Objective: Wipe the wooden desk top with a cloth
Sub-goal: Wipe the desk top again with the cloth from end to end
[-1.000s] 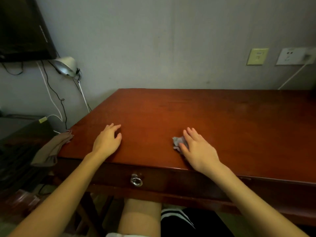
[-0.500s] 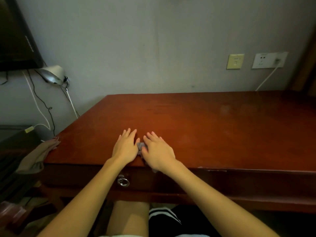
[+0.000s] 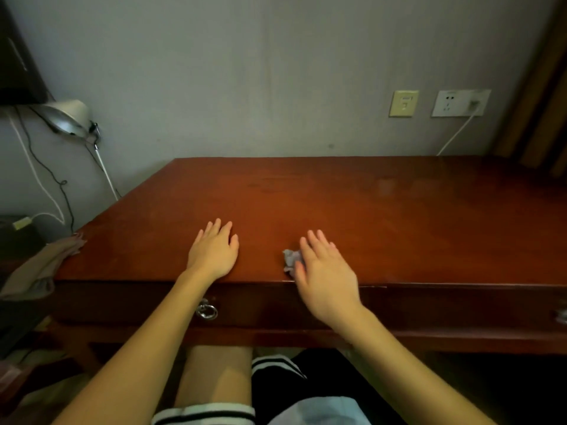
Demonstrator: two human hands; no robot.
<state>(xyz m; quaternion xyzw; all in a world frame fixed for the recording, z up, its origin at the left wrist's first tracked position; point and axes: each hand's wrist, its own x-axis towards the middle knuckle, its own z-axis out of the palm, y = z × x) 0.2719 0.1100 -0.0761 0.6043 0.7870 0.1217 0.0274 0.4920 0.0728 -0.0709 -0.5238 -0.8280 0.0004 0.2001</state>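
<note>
We see both hands on the bench (image 3: 399, 222), near its front edge. Left hand (image 3: 213, 254) lies flat, palm down, fingers straight and a bit spread, grasping nothing. Right hand (image 3: 325, 279) is palm down too, fingers straight and pointing toward the wall. It is released, not clenched, and lies over the cloth (image 3: 290, 259). That hand is slightly blurred, so we cannot tell how hard it presses.

The cloth is a small grey crumpled wad on the bench, right at the front edge. It sticks out on the thumb side of the right hand and touches it. It sits between the two hands, and the left hand is apart from it.

Bench top is glossy reddish-brown wood. Below the front edge is a drawer with a metal ring (image 3: 207, 311), just under the left wrist.

Off the bench's left end a beige rag (image 3: 43, 268) is draped over something dark, its tip at the bench corner. By the wall at left is a lamp (image 3: 66, 118) with cords below it. At right on the wall are a switch (image 3: 403, 103) and a socket (image 3: 460, 102), with a white cable (image 3: 454, 134) running down behind the bench. Under the bench we see a bare knee (image 3: 214, 375) and dark striped shorts (image 3: 277, 371).
</note>
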